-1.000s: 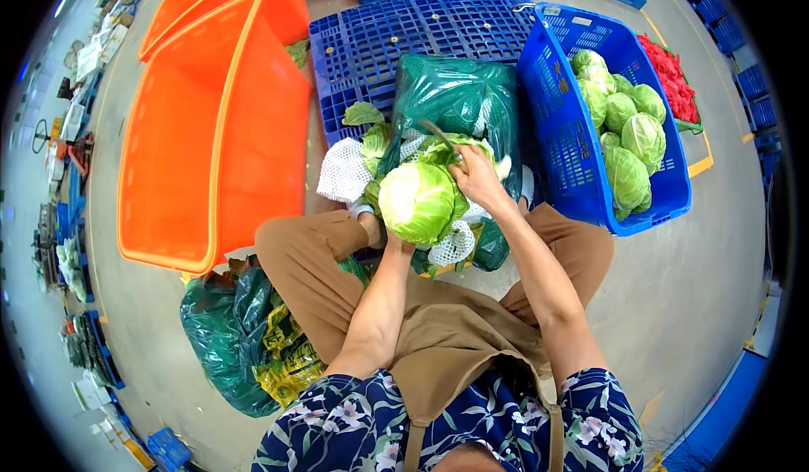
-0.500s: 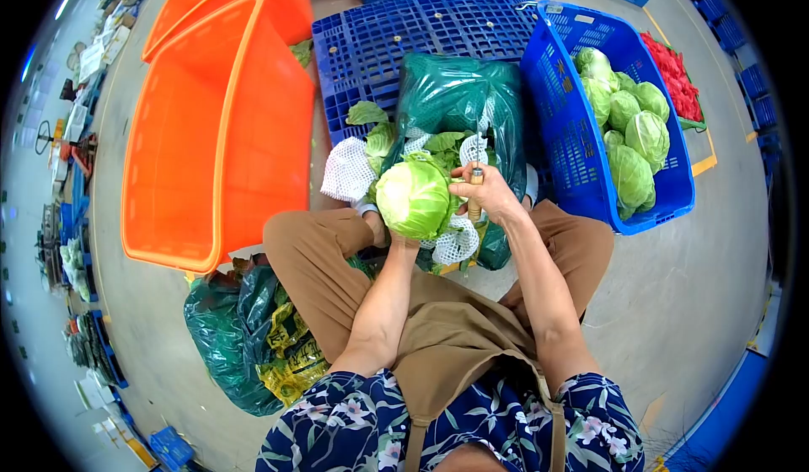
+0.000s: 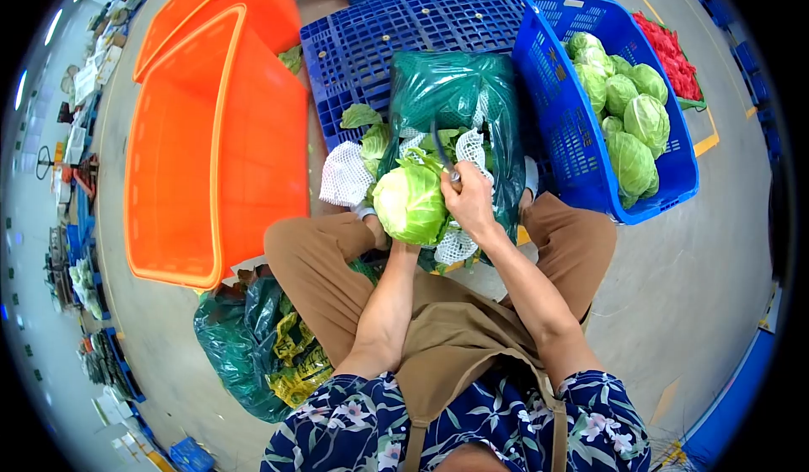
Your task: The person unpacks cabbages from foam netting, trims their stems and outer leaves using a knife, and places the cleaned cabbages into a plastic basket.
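A pale green cabbage (image 3: 409, 204) rests on my left hand (image 3: 405, 248), which supports it from below; most of those fingers are hidden under it. My right hand (image 3: 472, 202) is closed around the handle of a knife (image 3: 442, 148). Its narrow dark blade points up and away, beside the cabbage's leafy far side. Behind and below lie loose outer leaves (image 3: 376, 141) and white foam net sleeves (image 3: 345, 174). Just beyond is a dark green plastic bag (image 3: 451, 93) between my feet.
On the right stands a blue crate (image 3: 556, 126) holding several cabbages (image 3: 647, 120), with a red heap (image 3: 670, 59) beyond it. Orange bins (image 3: 265, 152) stand at left. A blue pallet (image 3: 362, 42) lies ahead, and crumpled bags (image 3: 244, 345) are by my left knee.
My right hand has turned the knife, so its blade now tilts left toward the cabbage's far side instead of pointing straight away. The cabbage stays on my left hand, slightly lower in view.
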Tool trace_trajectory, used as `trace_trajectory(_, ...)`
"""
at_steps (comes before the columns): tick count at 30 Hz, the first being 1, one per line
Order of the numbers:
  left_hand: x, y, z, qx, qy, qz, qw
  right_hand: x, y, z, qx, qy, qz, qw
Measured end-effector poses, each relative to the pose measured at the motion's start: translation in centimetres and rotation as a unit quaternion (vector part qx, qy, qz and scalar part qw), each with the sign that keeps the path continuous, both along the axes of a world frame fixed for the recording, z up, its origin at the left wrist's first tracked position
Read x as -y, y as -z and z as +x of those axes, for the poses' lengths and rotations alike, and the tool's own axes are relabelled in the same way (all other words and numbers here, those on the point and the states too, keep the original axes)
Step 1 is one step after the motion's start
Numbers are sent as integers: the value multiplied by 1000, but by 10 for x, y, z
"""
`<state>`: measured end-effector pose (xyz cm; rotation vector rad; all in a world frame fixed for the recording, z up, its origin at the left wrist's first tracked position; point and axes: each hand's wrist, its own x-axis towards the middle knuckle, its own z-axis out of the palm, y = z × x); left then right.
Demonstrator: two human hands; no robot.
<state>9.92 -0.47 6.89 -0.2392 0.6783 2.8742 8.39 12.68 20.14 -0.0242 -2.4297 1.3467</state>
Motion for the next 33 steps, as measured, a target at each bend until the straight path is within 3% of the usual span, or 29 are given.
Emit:
trace_trajectory(2, -3, 6, 2, -38, -13, -161, 986, -1, -11, 4, -17, -52, 8, 998)
trace_trajectory(3, -6, -1, 4, -41, -18, -165, 985, -1, -15, 5, -26, -78, 13, 997)
trace_trajectory(6, -1, -7, 1, -14, 2, -4, 1000, -3, -12, 4, -6, -77, 14, 997)
trace_trajectory(7, -1, -6, 0, -57, 10, -49, 997, -4, -11, 3, -8, -65, 18, 998)
trace_trajectory(10, -5, -6, 6, -7, -16, -85, 996, -14, 3, -6, -1, -23, 28, 999)
trace_trajectory(12, -4, 1, 5, -30, 9, -67, 997, -28, 20, -17, 21, 10, 37, 999)
trace_trajectory(15, -7, 3, 1, -54, 13, -44, 998, -38, 59, -22, 168, 54, 5, 984)
trace_trajectory(17, -9, -28, -1, -40, 6, 3, 999, -40, 92, -22, 240, 48, 6, 969)
trace_trajectory(19, -10, -43, -3, 8, 18, 8, 1000, -40, 117, -22, 223, 52, 34, 973)
trace_trajectory(20, -5, -27, -4, 37, 11, 31, 999, -41, 127, -22, 214, 53, 48, 974)
trace_trajectory(21, 3, 4, -5, 66, 4, 52, 996, -43, 134, -23, 260, 61, -10, 964)
trace_trajectory(22, 6, 3, -7, 95, -2, 74, 993, -49, 136, -24, 268, 58, 18, 962)
trace_trajectory(23, 11, 1, -3, -45, 33, 171, 984, -55, 138, -28, 229, 92, 59, 967)
trace_trajectory(24, 12, -14, -5, -49, 38, 153, 986, -59, 138, -32, 190, 126, 100, 969)
trace_trajectory(26, 14, -37, -13, -58, 47, 119, 990, -62, 63, -41, 142, 80, 58, 985)
trace_trajectory(27, 16, -47, -21, 9, 55, 25, 998, -58, 30, -42, 175, 20, -31, 984)
trace_trajectory(28, 17, -47, -29, 48, 81, 11, 995, -54, 11, -44, 206, -41, -118, 970)
trace_trajectory(30, 17, -48, -46, 124, 134, -18, 983, -50, 3, -44, 289, -128, -204, 926)
trace_trajectory(32, 11, -63, -66, 173, 191, -75, 963, -62, 14, -42, 360, -111, -305, 875)
trace_trajectory(33, 9, -68, -74, 191, 215, -119, 950, -73, 52, -42, 365, -118, -400, 833)
